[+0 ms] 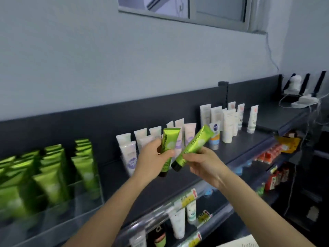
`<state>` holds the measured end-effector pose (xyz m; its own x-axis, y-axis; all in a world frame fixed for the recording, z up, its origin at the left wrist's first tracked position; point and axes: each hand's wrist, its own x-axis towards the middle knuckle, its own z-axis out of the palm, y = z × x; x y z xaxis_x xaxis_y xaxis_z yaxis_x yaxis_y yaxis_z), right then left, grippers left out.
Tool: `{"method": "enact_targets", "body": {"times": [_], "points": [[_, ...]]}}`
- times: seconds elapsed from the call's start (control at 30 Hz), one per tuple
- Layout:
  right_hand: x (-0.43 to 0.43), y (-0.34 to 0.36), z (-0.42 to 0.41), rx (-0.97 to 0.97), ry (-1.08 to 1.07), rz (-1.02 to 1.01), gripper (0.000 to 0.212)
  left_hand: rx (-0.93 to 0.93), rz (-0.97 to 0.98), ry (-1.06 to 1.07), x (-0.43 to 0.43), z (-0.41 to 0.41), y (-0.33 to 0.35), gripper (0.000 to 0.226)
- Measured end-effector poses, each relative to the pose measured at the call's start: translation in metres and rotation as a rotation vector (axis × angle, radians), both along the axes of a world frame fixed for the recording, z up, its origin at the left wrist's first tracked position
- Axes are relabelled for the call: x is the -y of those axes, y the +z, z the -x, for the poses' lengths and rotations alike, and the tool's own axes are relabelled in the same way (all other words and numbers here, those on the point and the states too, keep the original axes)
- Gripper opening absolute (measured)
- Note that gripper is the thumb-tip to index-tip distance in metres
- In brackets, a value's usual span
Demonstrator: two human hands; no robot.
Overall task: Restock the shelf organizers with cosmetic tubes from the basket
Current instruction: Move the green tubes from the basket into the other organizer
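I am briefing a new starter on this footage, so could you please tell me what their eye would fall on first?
First, mid-frame, the left hand grips an upright green tube and the right hand holds a tilted green tube, both caps down. Next come the stocked green tubes in the clear organizer at far left, then the white tubes standing behind the hands.
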<state>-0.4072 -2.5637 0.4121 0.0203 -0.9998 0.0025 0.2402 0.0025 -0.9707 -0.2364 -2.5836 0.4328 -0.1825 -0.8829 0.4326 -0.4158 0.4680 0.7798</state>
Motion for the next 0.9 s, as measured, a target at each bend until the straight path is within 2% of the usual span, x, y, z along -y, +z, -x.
{"method": "enact_targets", "body": {"times": [0.17, 0.4, 0.57, 0.67, 0.77, 0.9], "points": [[0.016, 0.015, -0.081, -0.022, 0.137, 0.065, 0.009, -0.044, 0.058, 0.090, -0.011, -0.082, 0.012, 0.023], [0.028, 0.028, -0.184, -0.006, 0.323, 0.075, 0.011, -0.044, 0.144, 0.307, -0.037, -0.189, 0.022, 0.018], [0.022, 0.040, -0.249, -0.058, 0.478, 0.160, 0.010, -0.062, 0.202, 0.501, -0.066, -0.265, 0.032, 0.009], [0.019, 0.044, -0.281, -0.099, 0.516, 0.186, 0.007, -0.069, 0.200, 0.616, -0.079, -0.307, 0.031, 0.008], [0.016, 0.051, -0.305, -0.096, 0.531, 0.168, 0.010, -0.082, 0.184, 0.718, -0.080, -0.339, 0.022, 0.016], [0.011, 0.055, -0.326, -0.131, 0.519, 0.181, 0.013, 0.082, 0.031, 0.866, -0.066, -0.365, -0.007, 0.029]]}}
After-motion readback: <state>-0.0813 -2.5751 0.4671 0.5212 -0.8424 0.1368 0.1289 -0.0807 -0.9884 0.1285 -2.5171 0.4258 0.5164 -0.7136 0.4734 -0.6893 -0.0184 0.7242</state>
